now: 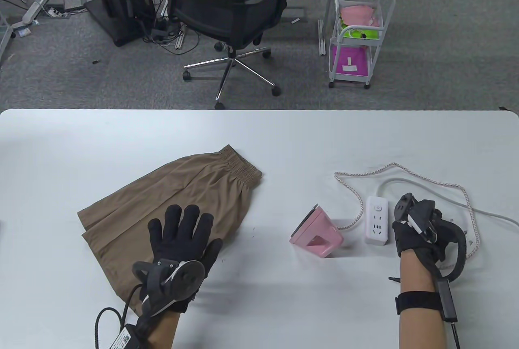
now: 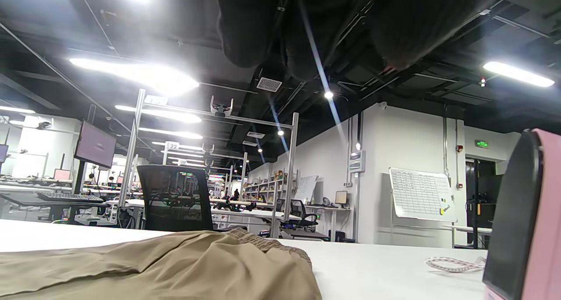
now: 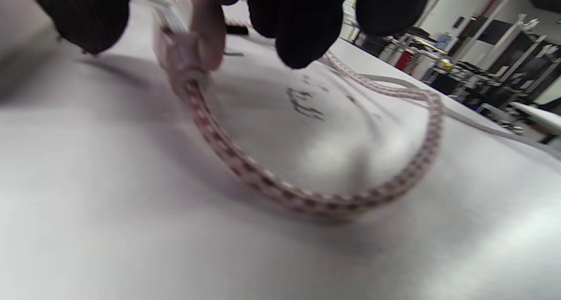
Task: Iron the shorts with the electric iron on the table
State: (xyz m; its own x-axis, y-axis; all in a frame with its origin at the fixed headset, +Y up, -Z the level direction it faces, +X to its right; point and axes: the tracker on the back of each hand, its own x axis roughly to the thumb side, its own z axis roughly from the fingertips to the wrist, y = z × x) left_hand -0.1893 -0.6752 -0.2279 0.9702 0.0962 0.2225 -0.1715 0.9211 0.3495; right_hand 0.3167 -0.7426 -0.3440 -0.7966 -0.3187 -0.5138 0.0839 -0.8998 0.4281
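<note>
Tan shorts lie spread on the white table, waistband toward the far side; the left wrist view shows them low at the front. My left hand rests flat on their near right part, fingers straight and spread. The pink iron stands apart to the right, its dark soleplate facing the shorts. Its braided cord loops round a white power strip. My right hand is curled just right of the strip. In the right wrist view its fingers pinch the cord's pink plug.
The power strip's white cable runs off to the right edge. Beyond the table's far edge stand a black office chair and a white wheeled cart. Bare tabletop lies between the shorts and the iron.
</note>
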